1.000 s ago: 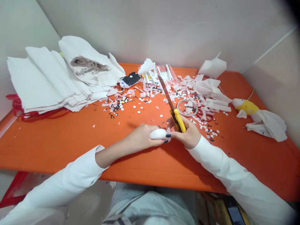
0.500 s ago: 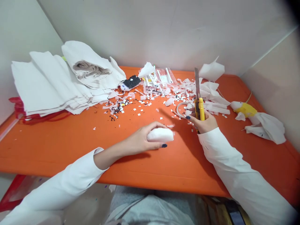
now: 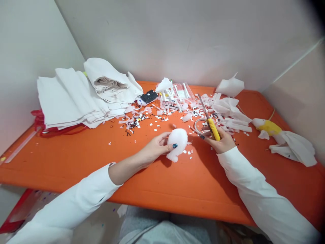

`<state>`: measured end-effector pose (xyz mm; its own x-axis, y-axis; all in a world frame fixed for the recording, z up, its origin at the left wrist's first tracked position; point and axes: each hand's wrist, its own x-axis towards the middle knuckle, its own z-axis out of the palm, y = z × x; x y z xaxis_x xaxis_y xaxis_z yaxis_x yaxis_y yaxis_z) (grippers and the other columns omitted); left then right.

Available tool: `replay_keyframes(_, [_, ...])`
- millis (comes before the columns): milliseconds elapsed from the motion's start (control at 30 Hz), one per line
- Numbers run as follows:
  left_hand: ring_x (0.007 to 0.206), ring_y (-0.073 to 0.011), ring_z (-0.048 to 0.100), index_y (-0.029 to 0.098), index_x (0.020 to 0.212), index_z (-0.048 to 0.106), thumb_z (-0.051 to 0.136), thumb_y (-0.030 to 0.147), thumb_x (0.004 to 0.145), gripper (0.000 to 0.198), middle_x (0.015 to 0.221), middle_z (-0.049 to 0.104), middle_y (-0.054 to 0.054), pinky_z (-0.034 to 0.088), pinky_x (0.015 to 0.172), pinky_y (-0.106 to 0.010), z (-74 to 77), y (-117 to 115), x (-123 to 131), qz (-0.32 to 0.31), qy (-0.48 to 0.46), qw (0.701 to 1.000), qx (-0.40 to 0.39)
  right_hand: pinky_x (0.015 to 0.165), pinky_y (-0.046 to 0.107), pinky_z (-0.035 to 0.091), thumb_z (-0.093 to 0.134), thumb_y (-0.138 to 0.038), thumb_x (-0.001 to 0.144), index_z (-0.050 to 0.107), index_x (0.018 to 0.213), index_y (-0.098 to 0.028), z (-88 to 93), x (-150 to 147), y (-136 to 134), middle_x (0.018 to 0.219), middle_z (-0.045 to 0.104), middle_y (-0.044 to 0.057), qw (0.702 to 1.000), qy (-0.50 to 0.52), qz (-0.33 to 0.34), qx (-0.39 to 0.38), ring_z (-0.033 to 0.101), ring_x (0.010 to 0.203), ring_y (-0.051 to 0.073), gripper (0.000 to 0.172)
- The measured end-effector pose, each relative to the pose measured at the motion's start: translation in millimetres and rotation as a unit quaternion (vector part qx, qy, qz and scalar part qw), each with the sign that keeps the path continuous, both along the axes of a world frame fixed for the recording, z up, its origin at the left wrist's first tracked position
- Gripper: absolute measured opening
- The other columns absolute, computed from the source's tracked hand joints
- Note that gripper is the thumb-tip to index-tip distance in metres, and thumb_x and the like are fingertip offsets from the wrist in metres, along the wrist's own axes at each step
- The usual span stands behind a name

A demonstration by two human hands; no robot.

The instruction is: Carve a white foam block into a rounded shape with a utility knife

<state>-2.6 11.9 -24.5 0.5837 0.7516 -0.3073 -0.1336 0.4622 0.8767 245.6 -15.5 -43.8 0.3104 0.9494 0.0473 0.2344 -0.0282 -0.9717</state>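
Above the orange table (image 3: pixel 142 183), my left hand (image 3: pixel 156 147) grips a rounded piece of white foam (image 3: pixel 179 139), thumb on its face and fingers behind; a ragged bit sticks out at its lower end. To the right, my right hand (image 3: pixel 220 140) is closed around a yellow utility knife (image 3: pixel 213 129), its long blade out and pointing up and to the left. The blade is apart from the foam. A roll of tape (image 3: pixel 198 126) lies just beyond the right hand. Small white scraps (image 3: pixel 188 152) lie on the table beside the foam.
Folded white sheets (image 3: pixel 68 98) are stacked at the left back, over a red bag (image 3: pixel 39 118). White markers (image 3: pixel 186 90) in clear trays stand at the back, near a black-and-white piece (image 3: pixel 148 97). Foam offcuts (image 3: pixel 225 105) spread right of them. A yellow-and-white figure (image 3: pixel 269 127) lies far right.
My left hand has turned the foam piece so its broad face shows. The knife in my right hand has tilted left from upright. More small scraps show on the table near the foam.
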Motion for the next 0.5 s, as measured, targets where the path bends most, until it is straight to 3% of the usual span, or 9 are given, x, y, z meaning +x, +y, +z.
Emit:
replay_keyframes(67, [0.092, -0.0196, 0.066, 0.015, 0.114, 0.057, 0.083, 0.026, 0.064, 0.057, 0.111, 0.066, -0.011, 0.054, 0.072, -0.026, 0.3, 0.2, -0.1, 0.027, 0.009, 1.0, -0.001, 0.059, 0.03, 0.05, 0.075, -0.036, 0.065, 0.067, 0.095, -0.019, 3.7, -2.5, -3.0, 0.062, 0.061, -0.002, 1.0, -0.016, 0.005, -0.02, 0.059, 0.057, 0.015, 0.036])
replay_keyframes(133, [0.093, -0.0202, 0.065, 0.015, 0.113, 0.056, 0.082, 0.022, 0.064, 0.056, 0.11, 0.067, -0.01, 0.054, 0.073, -0.027, 1.7, 0.9, -0.2, 0.069, 0.031, 0.997, -0.001, 0.061, 0.031, 0.05, 0.074, -0.038, 0.067, 0.068, 0.094, -0.018, 5.6, -4.7, -5.1, 0.06, 0.06, -0.002, 0.999, -0.024, 0.009, -0.019, 0.057, 0.056, 0.015, 0.034])
replay_keyframes(267, [0.1, -0.0197, 0.064, 0.018, 0.11, 0.056, 0.078, 0.021, 0.067, 0.048, 0.118, 0.065, -0.007, 0.054, 0.08, -0.028, 3.0, 5.5, -1.3, 0.15, 0.029, 0.988, -0.003, 0.077, 0.035, 0.053, 0.074, -0.036, 0.066, 0.067, 0.096, -0.02, 1.2, -7.2, -5.3, 0.093, 0.071, 0.005, 1.0, -0.001, 0.008, 0.02, 0.065, 0.08, 0.018, 0.035])
replay_keyframes(400, [0.097, -0.0148, 0.064, 0.019, 0.108, 0.059, 0.077, 0.026, 0.07, 0.043, 0.116, 0.066, -0.005, 0.052, 0.08, -0.021, 2.8, 9.6, -3.7, 0.177, 0.013, 0.984, 0.011, 0.082, 0.037, 0.053, 0.075, -0.038, 0.068, 0.066, 0.097, -0.02, -6.5, -7.5, -4.8, 0.097, 0.071, 0.005, 1.0, -0.003, 0.022, 0.021, 0.065, 0.082, 0.019, 0.035])
replay_keyframes(500, [0.087, -0.014, 0.066, 0.017, 0.108, 0.058, 0.079, 0.027, 0.068, 0.046, 0.112, 0.067, -0.007, 0.054, 0.073, -0.022, 4.1, 8.8, -3.8, 0.185, 0.043, 0.982, -0.004, 0.082, 0.038, 0.054, 0.074, -0.041, 0.07, 0.065, 0.098, -0.021, -8.3, -9.8, -6.0, 0.101, 0.071, 0.006, 0.999, 0.009, 0.038, 0.032, 0.066, 0.085, 0.02, 0.036])
